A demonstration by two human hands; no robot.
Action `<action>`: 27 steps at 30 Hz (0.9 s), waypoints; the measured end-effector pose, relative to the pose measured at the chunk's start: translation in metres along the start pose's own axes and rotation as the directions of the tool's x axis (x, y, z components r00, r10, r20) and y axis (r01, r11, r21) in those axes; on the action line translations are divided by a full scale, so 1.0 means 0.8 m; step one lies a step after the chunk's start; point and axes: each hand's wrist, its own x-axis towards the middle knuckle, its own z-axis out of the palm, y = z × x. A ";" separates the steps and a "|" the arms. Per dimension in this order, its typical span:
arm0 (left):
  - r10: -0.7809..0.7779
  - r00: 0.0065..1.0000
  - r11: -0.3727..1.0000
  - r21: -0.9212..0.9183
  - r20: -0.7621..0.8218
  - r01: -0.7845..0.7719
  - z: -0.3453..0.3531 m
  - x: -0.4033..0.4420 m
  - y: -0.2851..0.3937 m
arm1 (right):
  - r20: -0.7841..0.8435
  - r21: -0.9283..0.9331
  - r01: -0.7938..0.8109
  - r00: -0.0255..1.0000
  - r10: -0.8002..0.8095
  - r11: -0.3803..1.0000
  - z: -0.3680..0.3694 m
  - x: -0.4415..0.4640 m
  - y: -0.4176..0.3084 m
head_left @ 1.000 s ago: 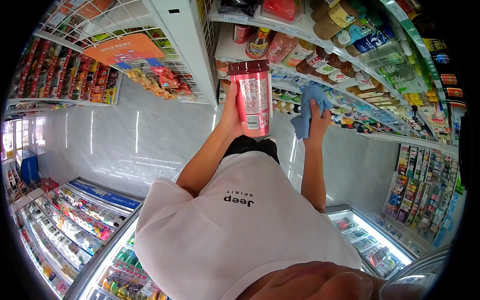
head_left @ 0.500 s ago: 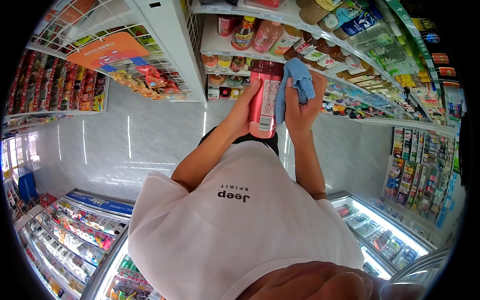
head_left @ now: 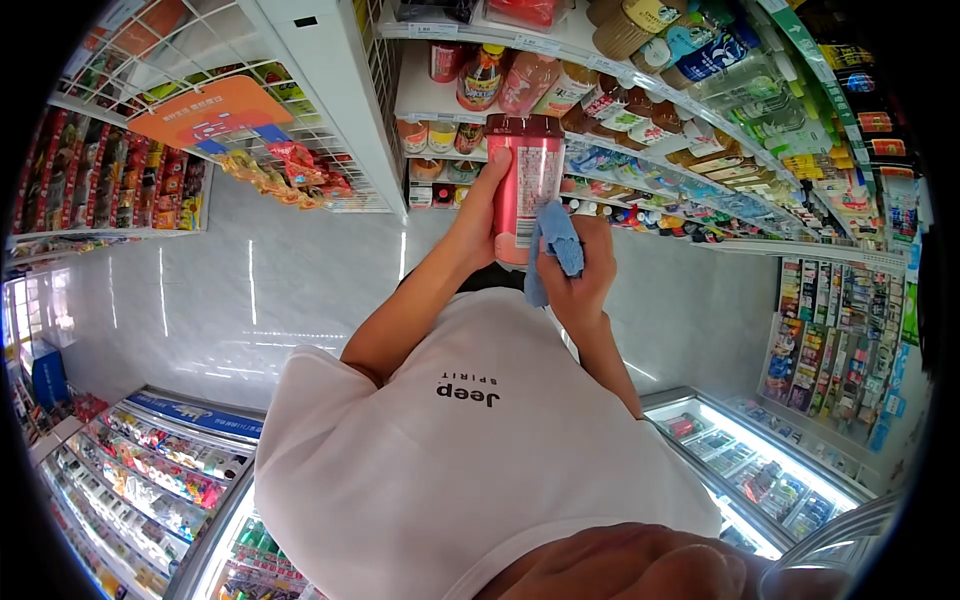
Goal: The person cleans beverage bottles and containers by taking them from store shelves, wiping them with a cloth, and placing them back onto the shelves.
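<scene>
A pink cup [head_left: 527,175] with a dark brown lid stands upright in the air before the drink shelf. Wrapped round its left side is my left hand [head_left: 484,205], thumb on the cup's front. My right hand [head_left: 583,268] is closed on a bunched blue cloth [head_left: 556,245], which lies against the lower right part of the cup. Part of the cloth hangs down beside the cup's base. The fingertips of my right hand are partly hidden by the cloth.
Ahead, shelves [head_left: 440,103] hold rows of bottles. A white wire rack [head_left: 345,190] with hanging snack packets and an orange sign [head_left: 212,112] stands at the left. Lit coolers [head_left: 700,425] are at the lower right and lower left. Grey floor [head_left: 310,270] lies between.
The cloth in my right hand has come from apart on the right to the cup, then slid down from near the lid to the lower side. The cup is still in my left hand.
</scene>
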 end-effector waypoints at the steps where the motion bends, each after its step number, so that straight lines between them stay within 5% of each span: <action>1: 0.012 1.000 0.999 0.052 -0.003 -0.012 -0.001 0.002 -0.002 | -0.007 -0.016 0.020 1.000 -0.020 1.000 -0.002 0.005 -0.002; 4: 0.089 0.994 0.968 0.242 -0.060 -0.072 -0.007 0.004 -0.014 | -0.040 -0.083 0.068 0.997 -0.071 0.994 -0.013 0.026 -0.010; 11: -0.063 0.986 0.997 0.023 -0.151 0.067 0.013 -0.003 -0.022 | -0.117 -0.192 0.078 0.988 -0.102 0.978 -0.023 0.055 -0.007; 24: -0.015 1.000 0.997 0.081 -0.005 0.016 0.001 0.007 -0.026 | -0.019 -0.187 0.125 0.991 -0.131 0.974 -0.013 -0.002 0.009; 27: 0.125 0.990 0.974 0.201 -0.071 -0.109 0.008 0.006 -0.036 | -0.062 -0.210 0.112 0.990 -0.128 0.971 -0.016 0.014 0.012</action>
